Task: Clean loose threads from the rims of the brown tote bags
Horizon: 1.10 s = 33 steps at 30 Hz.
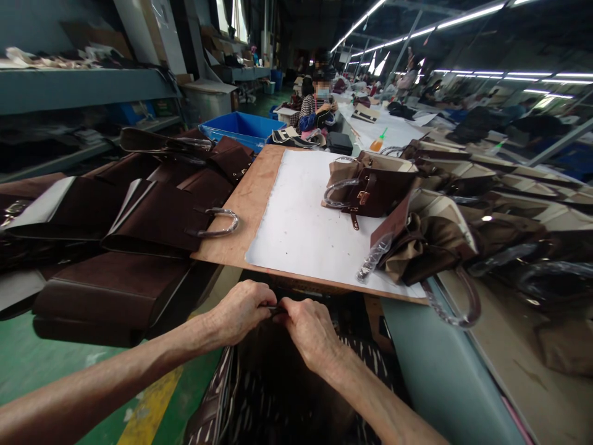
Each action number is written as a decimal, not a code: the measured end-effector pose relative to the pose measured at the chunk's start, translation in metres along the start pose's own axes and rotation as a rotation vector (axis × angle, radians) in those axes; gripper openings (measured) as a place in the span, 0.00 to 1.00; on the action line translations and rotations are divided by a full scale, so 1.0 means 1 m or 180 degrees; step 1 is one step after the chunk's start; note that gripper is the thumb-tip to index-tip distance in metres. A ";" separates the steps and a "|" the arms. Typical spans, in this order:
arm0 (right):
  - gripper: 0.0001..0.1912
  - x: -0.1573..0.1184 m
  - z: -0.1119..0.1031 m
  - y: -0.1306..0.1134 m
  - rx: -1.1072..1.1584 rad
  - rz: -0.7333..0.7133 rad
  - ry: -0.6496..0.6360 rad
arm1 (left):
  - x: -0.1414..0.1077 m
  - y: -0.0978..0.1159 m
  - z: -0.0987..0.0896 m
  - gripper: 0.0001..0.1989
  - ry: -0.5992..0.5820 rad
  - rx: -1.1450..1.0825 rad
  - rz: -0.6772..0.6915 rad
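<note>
My left hand (243,309) and my right hand (308,324) meet just below the front edge of the board, both with fingers pinched. Between them runs a dark, thin edge or strip (277,310), probably part of a dark brown item over my lap, whose shape is hard to make out. On the white sheet (296,216) beyond my hands, a brown handbag (386,188) stands with its wrapped handle toward the left. Another open bag (424,241) leans at the sheet's right corner.
Brown bags (152,216) are piled at left, with a wrapped handle over the wooden board (236,213). More bags (504,228) crowd the right side. Behind are a blue bin (243,128), a glue bottle (377,143) and a seated person (317,108).
</note>
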State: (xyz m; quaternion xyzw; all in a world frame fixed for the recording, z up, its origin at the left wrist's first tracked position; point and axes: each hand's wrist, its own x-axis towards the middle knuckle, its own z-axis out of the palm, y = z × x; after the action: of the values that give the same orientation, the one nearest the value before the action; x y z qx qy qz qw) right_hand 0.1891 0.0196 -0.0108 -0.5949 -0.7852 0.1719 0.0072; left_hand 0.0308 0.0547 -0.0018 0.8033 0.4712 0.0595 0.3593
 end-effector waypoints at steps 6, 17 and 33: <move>0.12 0.004 0.000 0.001 -0.0107 -0.0166 0.0022 | 0.001 -0.004 0.003 0.09 0.0043 0.0140 0.0069; 0.07 0.007 0.000 0.002 0.0354 -0.0222 -0.0085 | -0.002 -0.002 0.003 0.06 0.0119 -0.0312 -0.0217; 0.07 0.023 -0.027 -0.004 0.0903 -0.0749 -0.0822 | -0.028 -0.037 -0.014 0.17 -0.0602 -0.0963 -0.0548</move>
State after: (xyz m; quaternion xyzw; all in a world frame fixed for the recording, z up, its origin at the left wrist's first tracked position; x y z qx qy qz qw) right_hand 0.1848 0.0477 0.0110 -0.4652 -0.8115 0.3534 0.0102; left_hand -0.0169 0.0503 -0.0082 0.6989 0.4880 0.0230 0.5224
